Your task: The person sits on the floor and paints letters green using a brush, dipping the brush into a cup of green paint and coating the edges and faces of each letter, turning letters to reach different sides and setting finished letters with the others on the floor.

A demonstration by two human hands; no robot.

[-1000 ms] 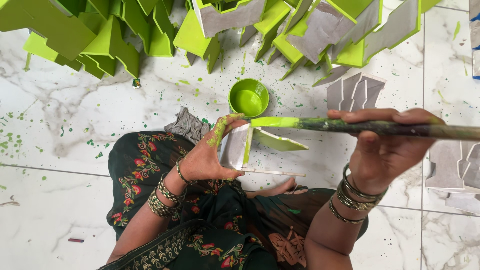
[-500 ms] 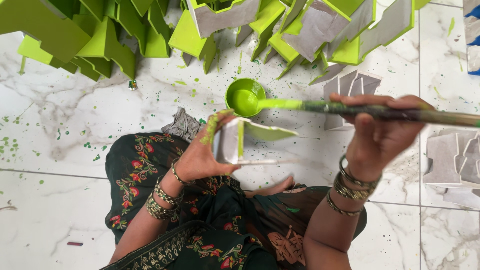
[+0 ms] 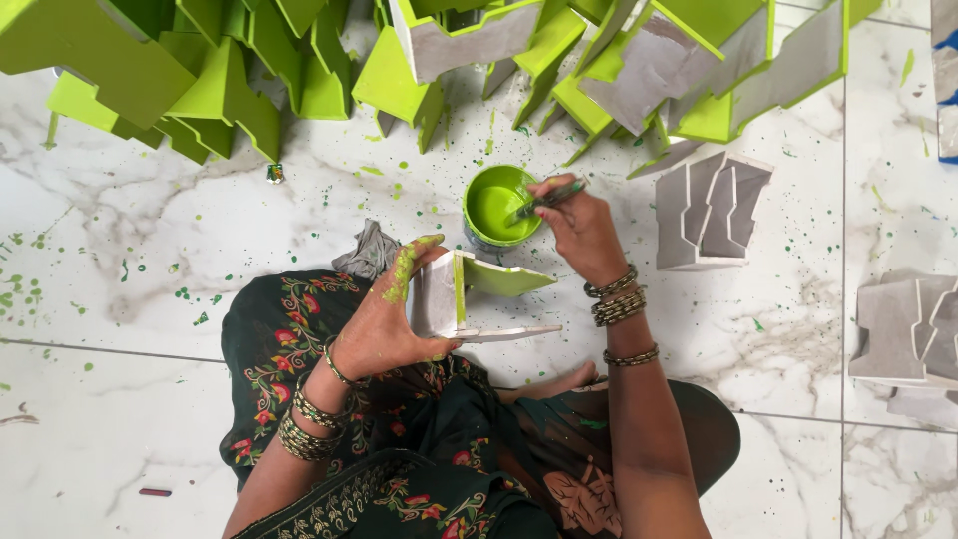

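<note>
Our right hand (image 3: 579,225) has swung the brush (image 3: 544,202) back into the green paint cup (image 3: 496,203), pinching its handle; our left hand (image 3: 384,319) keeps gripping the half-painted grey piece (image 3: 449,297).

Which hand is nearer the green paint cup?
Right. The right hand dips a brush into the green paint cup; the left hand sits lower left, holding a half-painted cardboard piece.

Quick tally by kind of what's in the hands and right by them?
Paint cups: 1, green paint inside
Brushes: 1, in the right hand
Half-painted pieces: 1, in the left hand
Rags: 1
Grey stacks: 2
Total: 6
</note>
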